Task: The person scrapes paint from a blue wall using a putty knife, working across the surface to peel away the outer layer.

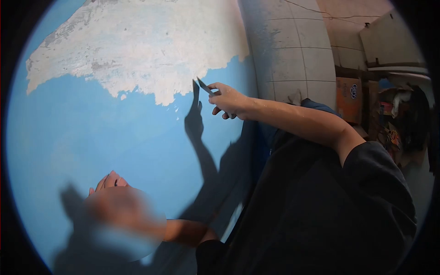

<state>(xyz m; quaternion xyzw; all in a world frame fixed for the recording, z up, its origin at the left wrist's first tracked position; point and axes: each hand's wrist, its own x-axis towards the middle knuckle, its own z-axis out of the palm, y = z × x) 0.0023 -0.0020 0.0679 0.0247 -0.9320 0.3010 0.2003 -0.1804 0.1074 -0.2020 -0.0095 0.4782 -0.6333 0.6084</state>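
A blue painted wall (133,142) has a large bare whitish patch (137,50) with a ragged lower edge. My right hand (227,101) grips a thin, dark scraper-like tool (205,86), its tip pointing up and left at the patch's edge, where its shadow meets it. Whether the tip touches the wall is hard to tell. A few small white specks lie just below that edge. At the lower left, my left hand (114,197) is raised near the blue wall, largely blurred; only some fingertips show clearly, and I make out nothing in it.
Pale tiles (298,50) cover a surface right of the blue wall. Farther right are an orange cardboard box (348,98) and cluttered shelves with bags and packets. A wire runs along the top right. Dark shadows of my arms fall across the blue wall.
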